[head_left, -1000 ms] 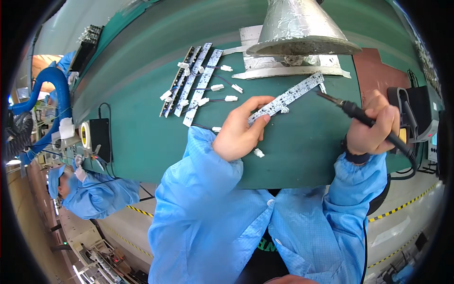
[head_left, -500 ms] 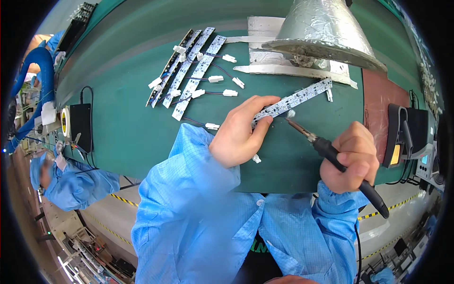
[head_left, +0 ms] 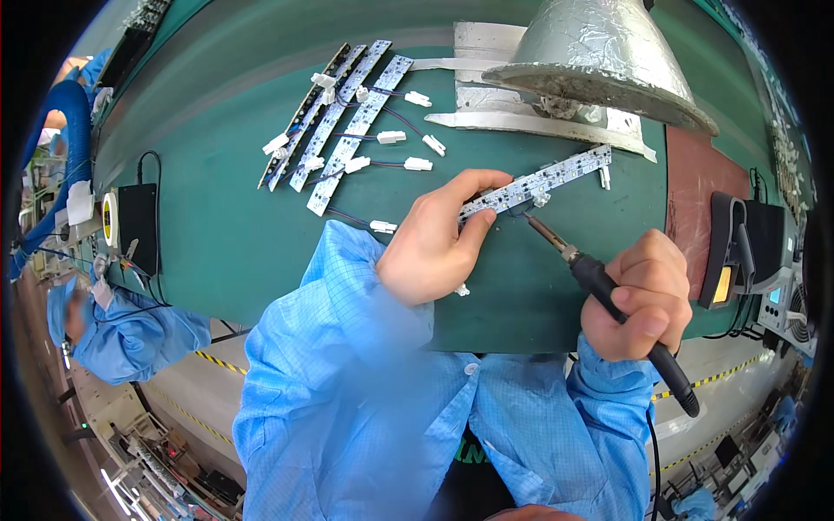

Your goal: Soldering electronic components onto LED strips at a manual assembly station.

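Note:
A long white circuit board strip (head_left: 565, 174) slants above the green mat, pinched near its lower left end between thumb and fingers of my left hand (head_left: 439, 234). A small white connector (head_left: 541, 200) hangs at the strip's near edge. My right hand (head_left: 638, 295) is closed around the black handle of a soldering iron (head_left: 592, 274). The iron's tip points up and left, close to the strip's near edge by a thin dark wire; whether it touches cannot be made out. Another white connector (head_left: 462, 290) shows just below my left hand.
Several circuit board strips (head_left: 360, 135) with wired white connectors lie to the far left. A foil-covered hood (head_left: 599, 61) stands at the back. On the right sit a soldering iron stand (head_left: 725, 247) and a grey station (head_left: 786, 304). A person in blue (head_left: 130, 334) is at the left.
The soldering iron has shifted slightly left, and its rear end has dropped. The connector beside the strip now sits closer to its edge. The whole view has moved a little.

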A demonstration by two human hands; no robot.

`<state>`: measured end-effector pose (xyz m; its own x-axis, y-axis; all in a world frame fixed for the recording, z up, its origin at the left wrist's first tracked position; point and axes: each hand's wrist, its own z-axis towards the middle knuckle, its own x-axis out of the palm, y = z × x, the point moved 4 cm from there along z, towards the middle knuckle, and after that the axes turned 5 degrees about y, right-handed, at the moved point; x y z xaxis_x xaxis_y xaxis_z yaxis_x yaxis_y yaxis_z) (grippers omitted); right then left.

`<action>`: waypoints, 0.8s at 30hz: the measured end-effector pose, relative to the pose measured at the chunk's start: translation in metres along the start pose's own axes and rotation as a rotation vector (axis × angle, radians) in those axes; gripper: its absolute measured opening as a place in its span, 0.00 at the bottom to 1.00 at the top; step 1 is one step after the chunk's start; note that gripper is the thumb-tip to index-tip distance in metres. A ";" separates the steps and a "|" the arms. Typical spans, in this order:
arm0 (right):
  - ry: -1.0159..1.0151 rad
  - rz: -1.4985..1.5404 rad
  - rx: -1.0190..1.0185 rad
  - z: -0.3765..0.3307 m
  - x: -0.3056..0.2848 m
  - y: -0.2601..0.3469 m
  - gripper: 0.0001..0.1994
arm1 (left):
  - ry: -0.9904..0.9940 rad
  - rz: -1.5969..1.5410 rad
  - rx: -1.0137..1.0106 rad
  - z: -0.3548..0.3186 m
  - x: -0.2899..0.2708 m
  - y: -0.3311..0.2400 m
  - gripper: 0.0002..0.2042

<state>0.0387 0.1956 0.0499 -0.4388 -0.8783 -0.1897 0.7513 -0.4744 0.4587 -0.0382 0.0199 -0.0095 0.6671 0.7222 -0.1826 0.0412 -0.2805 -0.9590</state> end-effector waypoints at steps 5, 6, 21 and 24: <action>-0.019 0.006 -0.042 -0.002 0.007 -0.003 0.16 | 0.009 -0.012 -0.014 0.001 0.000 0.000 0.16; 0.046 -0.036 0.000 -0.003 0.007 -0.004 0.14 | 0.008 -0.004 -0.016 0.001 0.000 0.000 0.16; 0.174 -0.025 0.049 -0.003 0.012 -0.009 0.11 | -0.004 -0.019 -0.005 0.001 0.001 0.001 0.15; 0.173 0.013 0.003 -0.003 0.012 -0.010 0.11 | -0.009 0.000 -0.016 0.000 0.000 0.000 0.15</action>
<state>0.0275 0.1897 0.0410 -0.3374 -0.8815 -0.3304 0.7551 -0.4630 0.4643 -0.0384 0.0203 -0.0099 0.6605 0.7279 -0.1842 0.0533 -0.2901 -0.9555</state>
